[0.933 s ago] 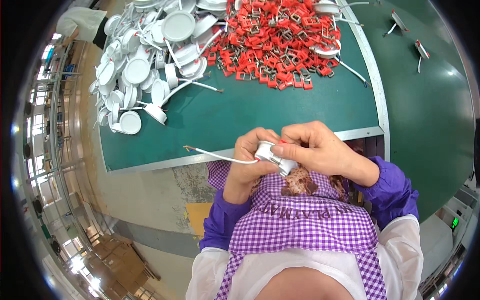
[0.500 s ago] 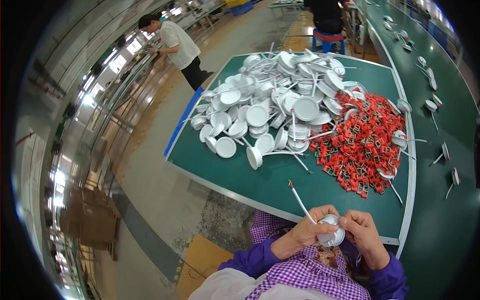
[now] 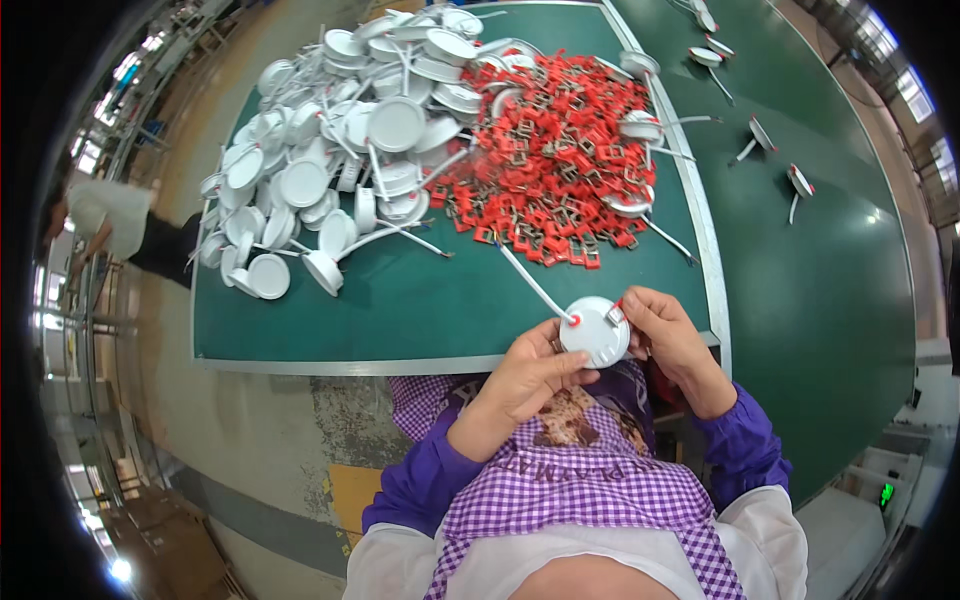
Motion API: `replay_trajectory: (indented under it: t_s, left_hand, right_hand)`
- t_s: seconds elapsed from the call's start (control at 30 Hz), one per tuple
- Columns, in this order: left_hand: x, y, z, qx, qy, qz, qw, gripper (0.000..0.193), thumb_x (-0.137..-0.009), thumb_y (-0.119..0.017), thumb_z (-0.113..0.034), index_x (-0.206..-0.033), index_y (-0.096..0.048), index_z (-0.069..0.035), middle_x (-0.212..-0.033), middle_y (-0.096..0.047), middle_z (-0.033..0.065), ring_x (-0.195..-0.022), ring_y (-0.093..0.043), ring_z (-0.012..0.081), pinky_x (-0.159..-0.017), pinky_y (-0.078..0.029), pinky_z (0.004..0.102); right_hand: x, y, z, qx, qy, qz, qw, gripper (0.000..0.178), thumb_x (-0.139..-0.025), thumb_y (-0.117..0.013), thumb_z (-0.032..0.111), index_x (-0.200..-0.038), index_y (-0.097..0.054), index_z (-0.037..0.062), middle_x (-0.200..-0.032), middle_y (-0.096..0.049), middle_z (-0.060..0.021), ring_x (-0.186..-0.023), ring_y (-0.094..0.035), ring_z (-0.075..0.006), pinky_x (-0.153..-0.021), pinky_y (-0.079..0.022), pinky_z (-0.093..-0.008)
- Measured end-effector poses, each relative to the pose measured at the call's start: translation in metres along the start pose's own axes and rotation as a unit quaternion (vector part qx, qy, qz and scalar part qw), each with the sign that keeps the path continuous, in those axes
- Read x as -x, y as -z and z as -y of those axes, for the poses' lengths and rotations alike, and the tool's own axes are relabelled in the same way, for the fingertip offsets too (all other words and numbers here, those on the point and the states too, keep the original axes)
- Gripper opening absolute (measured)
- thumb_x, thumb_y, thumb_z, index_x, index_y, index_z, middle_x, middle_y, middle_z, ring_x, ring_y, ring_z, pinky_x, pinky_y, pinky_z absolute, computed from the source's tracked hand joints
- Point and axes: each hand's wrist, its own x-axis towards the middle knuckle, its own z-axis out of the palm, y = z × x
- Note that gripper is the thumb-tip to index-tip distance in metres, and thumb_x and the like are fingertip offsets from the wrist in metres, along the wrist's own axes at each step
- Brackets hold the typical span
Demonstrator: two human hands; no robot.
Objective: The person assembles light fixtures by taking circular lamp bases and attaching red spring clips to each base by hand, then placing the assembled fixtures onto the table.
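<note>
Just past the near table edge, my left hand (image 3: 525,375) grips a round white disc (image 3: 592,342) by its left and lower rim, thumb on top. A white cable (image 3: 533,284) rises from a red spot on the disc and ends in bare coloured wires. My right hand (image 3: 668,335) is closed at the right rim, thumb and forefinger pinching a small red clip with a metal part (image 3: 616,313) against the disc. The right hand's lower fingers are partly hidden behind the rim.
A heap of similar white discs with cables (image 3: 303,183) covers the far left of the green table (image 3: 420,315). Beside it lies a pile of red clips (image 3: 560,150). Several discs rest on the green belt (image 3: 800,290) at right. A person (image 3: 125,220) stands at far left.
My view has swung, shifting the table left and up in the picture. The disc has turned so that its cable root and the red clip now show. Both hands stay on it.
</note>
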Motion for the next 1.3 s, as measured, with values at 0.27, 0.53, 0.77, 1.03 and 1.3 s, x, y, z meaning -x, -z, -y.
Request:
replay_trajectory:
  t_s: [0.27, 0.53, 0.77, 1.03, 1.3]
  left_hand:
    - [0.002, 0.016, 0.000, -0.012, -0.231, -0.103, 0.968, 0.031, -0.088, -0.063, -0.002, -0.117, -0.051, -0.006, -0.117, -0.062, 0.0144, -0.108, -0.064, 0.0289, -0.096, -0.052, 0.0483]
    - [0.022, 0.014, -0.008, -0.121, -0.194, -0.167, 0.959, 0.037, -0.089, -0.062, 0.002, -0.122, -0.047, -0.003, -0.121, -0.060, 0.0153, -0.110, -0.064, 0.0294, -0.090, -0.058, 0.0426]
    - [0.023, 0.021, -0.012, -0.142, -0.214, -0.188, 0.948, 0.030, -0.089, -0.064, 0.002, -0.116, -0.052, 0.000, -0.114, -0.063, 0.0117, -0.095, -0.066, 0.0167, -0.086, -0.054, 0.0320]
    - [0.000, 0.014, -0.009, -0.099, -0.190, -0.158, 0.964, 0.028, -0.092, -0.064, -0.009, -0.117, -0.051, -0.004, -0.106, -0.066, 0.0096, -0.088, -0.069, 0.0182, -0.070, -0.062, 0.0324]
    - [-0.010, 0.015, -0.006, -0.215, -0.228, -0.213, 0.925, 0.027, -0.086, -0.073, -0.009, -0.108, -0.059, 0.000, -0.093, -0.067, 0.0040, -0.078, -0.063, 0.0064, -0.065, -0.051, 0.0206]
  right_hand:
    - [-0.013, 0.009, -0.003, 0.377, 0.118, -0.133, 0.909, 0.016, -0.091, -0.065, 0.016, -0.089, -0.062, 0.0003, -0.072, -0.063, -0.0103, -0.059, -0.059, -0.0167, -0.056, -0.048, -0.0311]
    - [-0.083, 0.004, -0.008, 0.563, 0.204, -0.233, 0.766, 0.018, -0.085, -0.069, 0.021, -0.087, -0.064, 0.0040, -0.083, -0.064, -0.0138, -0.077, -0.063, -0.0361, -0.066, -0.049, -0.0462]
    - [-0.084, 0.000, -0.005, 0.385, 0.239, -0.249, 0.856, 0.013, -0.084, -0.072, 0.011, -0.090, -0.063, 0.0038, -0.074, -0.063, -0.0085, -0.061, -0.062, -0.0197, -0.058, -0.050, -0.0307]
    - [-0.052, -0.014, 0.025, 0.289, 0.177, -0.137, 0.931, 0.013, -0.087, -0.071, 0.011, -0.094, -0.068, 0.0000, -0.072, -0.067, -0.0055, -0.059, -0.058, -0.0082, -0.054, -0.047, -0.0256]
    - [-0.024, -0.054, 0.015, 0.454, 0.318, -0.065, 0.830, 0.014, -0.082, -0.070, 0.007, -0.095, -0.067, 0.0027, -0.081, -0.065, -0.0141, -0.071, -0.066, -0.0314, -0.061, -0.052, -0.0391]
